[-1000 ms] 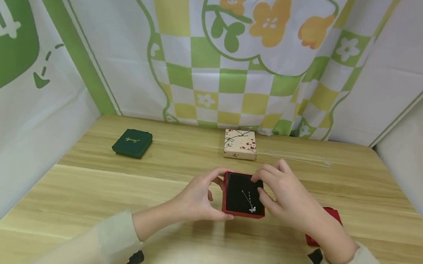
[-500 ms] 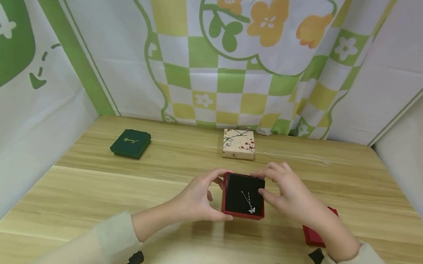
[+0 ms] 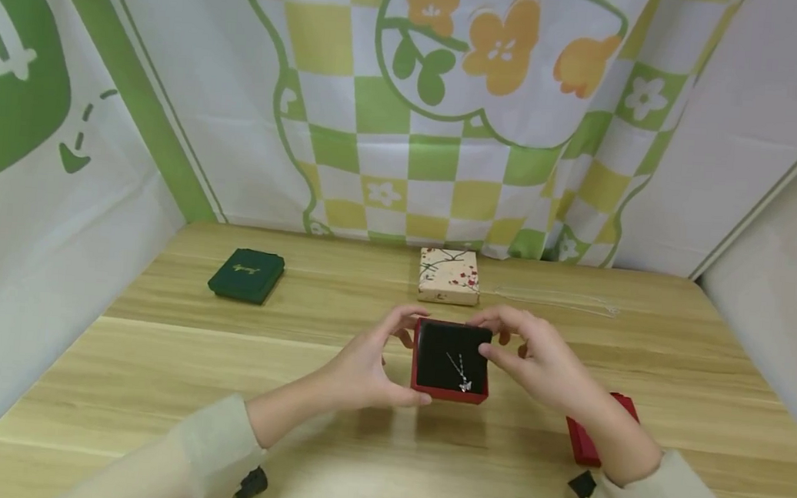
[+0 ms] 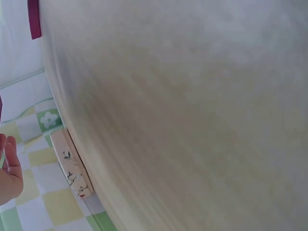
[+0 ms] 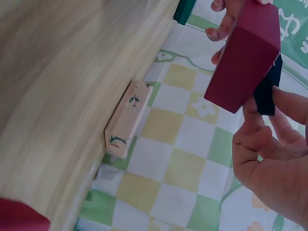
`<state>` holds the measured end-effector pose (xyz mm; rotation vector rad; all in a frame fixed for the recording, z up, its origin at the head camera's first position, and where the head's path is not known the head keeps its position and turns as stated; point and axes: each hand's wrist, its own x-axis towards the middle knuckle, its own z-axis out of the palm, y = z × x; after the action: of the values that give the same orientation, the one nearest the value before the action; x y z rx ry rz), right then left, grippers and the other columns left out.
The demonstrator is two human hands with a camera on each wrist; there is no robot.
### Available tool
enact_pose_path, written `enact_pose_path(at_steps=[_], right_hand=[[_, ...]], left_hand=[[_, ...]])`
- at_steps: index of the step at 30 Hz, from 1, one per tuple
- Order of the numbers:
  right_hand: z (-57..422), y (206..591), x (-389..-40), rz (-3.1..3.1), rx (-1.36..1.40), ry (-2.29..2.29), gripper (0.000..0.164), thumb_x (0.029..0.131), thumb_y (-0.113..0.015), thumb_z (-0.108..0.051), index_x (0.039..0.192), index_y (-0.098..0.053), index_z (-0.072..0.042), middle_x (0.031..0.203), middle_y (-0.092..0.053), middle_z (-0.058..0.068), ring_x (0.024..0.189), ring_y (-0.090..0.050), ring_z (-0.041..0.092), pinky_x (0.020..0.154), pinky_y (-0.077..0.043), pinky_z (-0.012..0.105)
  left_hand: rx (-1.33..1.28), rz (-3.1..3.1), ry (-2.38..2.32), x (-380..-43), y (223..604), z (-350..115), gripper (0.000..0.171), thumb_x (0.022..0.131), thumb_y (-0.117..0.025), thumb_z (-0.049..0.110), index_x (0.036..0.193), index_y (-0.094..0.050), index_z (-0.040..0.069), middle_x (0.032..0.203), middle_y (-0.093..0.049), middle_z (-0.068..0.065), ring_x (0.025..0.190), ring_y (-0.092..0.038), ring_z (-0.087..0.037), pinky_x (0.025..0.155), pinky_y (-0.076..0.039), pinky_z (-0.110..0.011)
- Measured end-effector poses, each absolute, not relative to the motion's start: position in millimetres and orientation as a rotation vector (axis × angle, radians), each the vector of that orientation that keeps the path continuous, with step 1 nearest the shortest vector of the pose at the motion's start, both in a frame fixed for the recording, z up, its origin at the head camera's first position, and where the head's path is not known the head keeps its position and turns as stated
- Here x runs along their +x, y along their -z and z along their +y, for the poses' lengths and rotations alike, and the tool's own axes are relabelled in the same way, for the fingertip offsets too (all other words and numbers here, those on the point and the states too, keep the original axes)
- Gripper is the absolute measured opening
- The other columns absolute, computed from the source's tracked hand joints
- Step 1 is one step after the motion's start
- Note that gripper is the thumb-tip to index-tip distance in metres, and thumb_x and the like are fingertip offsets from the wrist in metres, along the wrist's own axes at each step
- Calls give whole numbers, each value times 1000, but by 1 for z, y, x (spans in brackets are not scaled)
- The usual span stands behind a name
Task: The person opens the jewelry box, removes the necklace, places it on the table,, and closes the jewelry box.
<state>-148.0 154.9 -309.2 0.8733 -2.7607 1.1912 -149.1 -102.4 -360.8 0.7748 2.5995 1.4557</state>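
My left hand (image 3: pixel 369 370) holds a small red jewelry box (image 3: pixel 453 396) above the table, its thumb at the front wall and fingers behind. A black insert pad (image 3: pixel 436 352) fills the box, and on it lies a silver necklace (image 3: pixel 464 386) with a butterfly-like pendant. At the right side, my right hand (image 3: pixel 536 359) pinches the pad's edge between thumb and fingers. From the right wrist view, the black insert (image 5: pixel 270 89) sticks out of the red box (image 5: pixel 250 53) on that side, gripped by the right hand (image 5: pixel 279 159). The left wrist view catches only part of a hand (image 4: pixel 10 173).
A green box (image 3: pixel 247 275) sits at the back left of the wooden table (image 3: pixel 175 372). Behind the hands is a cream floral box (image 3: pixel 449 277), with a thin silver chain (image 3: pixel 554 302) stretched out to its right. The red lid (image 3: pixel 585 443) lies partly under my right forearm.
The red box has shifted slightly left in the head view. My right fingers, earlier at the pad's right edge, now pinch it, and that edge stands raised out of the box.
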Motion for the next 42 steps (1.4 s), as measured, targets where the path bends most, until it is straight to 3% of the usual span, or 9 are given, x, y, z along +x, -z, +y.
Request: enact_pose_path(at_steps=[5,8,11,16,24,42], right_hand=[[152,312,-151,-2712,823,-1339,26,93,-67,-6,118,-67,-13,110,-71,6,97,-58,21,70,-50,31],[149,313,-151,-2700,816,-1363,26,93,-68,-7,118,-67,-12,114,-70,7,103,-61,23,76,-51,34],[145,314,-151,-2703,812,-1368,26,92,-68,-6,118,-68,-12,116,-70,6,103,-63,24,78,-50,33],[143,318,-151,-2693,810,-1382,28,91,-68,-1,116,-69,-12,114,-71,6,101,-64,24,76,-50,30],[145,317,-147,-2694,699,-1413,26,92,-68,-6,117,-68,-12,101,-70,7,99,-64,24,75,-51,34],[153,301,-142,-2622,659,-1542,28,93,-66,-3,120,-66,-7,99,-63,12,88,-68,21,71,-55,27]], left_hand=[[796,2588,-1459,-152,358,-105,94,64,-92,25,141,-39,35,128,-59,8,112,-53,-15,78,-49,-44],[825,2588,-1449,-152,357,-106,92,65,-91,20,141,-39,28,126,-59,4,112,-54,-17,92,-47,-53],[833,2609,-1400,-152,356,-107,91,65,-90,19,139,-39,21,127,-57,0,112,-53,-19,101,-43,-53],[820,2682,-1286,-151,355,-106,89,64,-91,24,137,-41,16,131,-51,-3,117,-49,-22,99,-44,-46],[867,2702,-1211,-150,357,-103,92,64,-92,20,142,-44,10,126,-54,-1,116,-52,-22,98,-46,-43],[911,2664,-965,-141,372,-101,83,63,-93,23,132,-51,4,119,-56,-4,106,-56,-20,91,-49,-32]])
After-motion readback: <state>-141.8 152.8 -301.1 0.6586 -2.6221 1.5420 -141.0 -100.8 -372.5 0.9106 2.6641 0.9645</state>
